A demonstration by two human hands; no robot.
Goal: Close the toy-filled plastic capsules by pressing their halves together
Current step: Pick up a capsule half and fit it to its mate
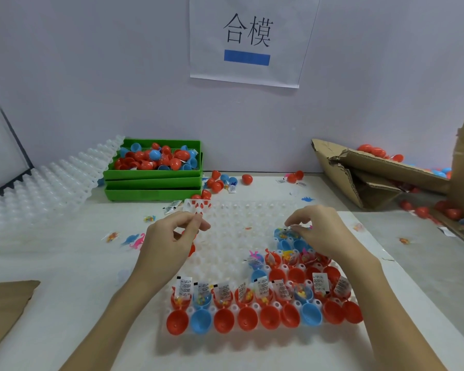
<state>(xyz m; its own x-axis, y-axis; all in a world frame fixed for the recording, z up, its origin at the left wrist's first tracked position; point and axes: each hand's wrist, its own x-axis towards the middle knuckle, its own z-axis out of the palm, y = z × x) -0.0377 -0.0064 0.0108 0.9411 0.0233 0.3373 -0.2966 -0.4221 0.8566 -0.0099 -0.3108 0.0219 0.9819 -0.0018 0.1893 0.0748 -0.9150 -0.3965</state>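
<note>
A clear moulded tray [233,234] lies on the table before me. Along its front edge stands a row of open red and blue capsules [263,317], their rear halves stuffed with toy packets and paper slips [184,287]. More filled capsules [292,259] crowd the right side. My left hand [169,242] hovers over the tray's left part with curled fingers; a red capsule [191,249] peeks out from under it. At the right, the fingertips of my right hand [322,234] pinch a toy packet [288,232] sitting in a blue capsule half [280,238].
Stacked green bins [153,183] full of capsules stand at the back left, beside a pile of clear trays [38,191]. A torn cardboard box [373,178] with capsules lies at the right. Loose capsules [217,183] and small toys [135,241] are scattered about. A cardboard sheet [6,301] sits front left.
</note>
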